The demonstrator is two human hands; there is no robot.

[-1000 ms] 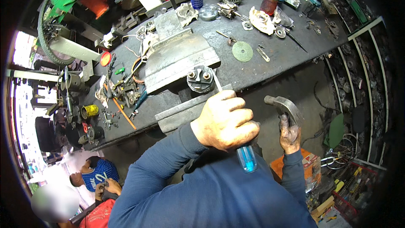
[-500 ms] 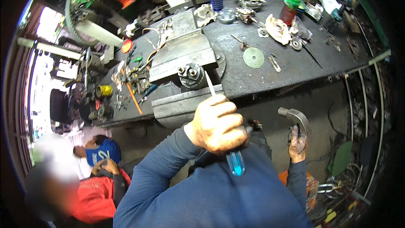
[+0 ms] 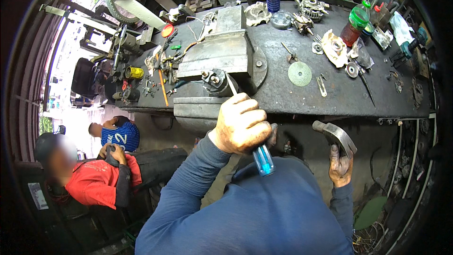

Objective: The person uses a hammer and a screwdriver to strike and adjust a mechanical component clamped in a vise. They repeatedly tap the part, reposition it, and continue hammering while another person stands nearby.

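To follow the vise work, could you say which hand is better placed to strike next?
Likely the right hand: it holds the hammer, while the left hand steadies the screwdriver at the vise.

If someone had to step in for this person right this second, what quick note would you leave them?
Left hand: closed around a blue-handled screwdriver, its shaft angled up with the tip at the round metal part clamped in the bench vise.
Right hand: gripping a hammer, held low beside the workbench, apart from the vise.
Done: part is clamped, screwdriver set against it.
Left: judging by the pose, probably tapping or prying at the part; I can't tell whether anything has loosened.
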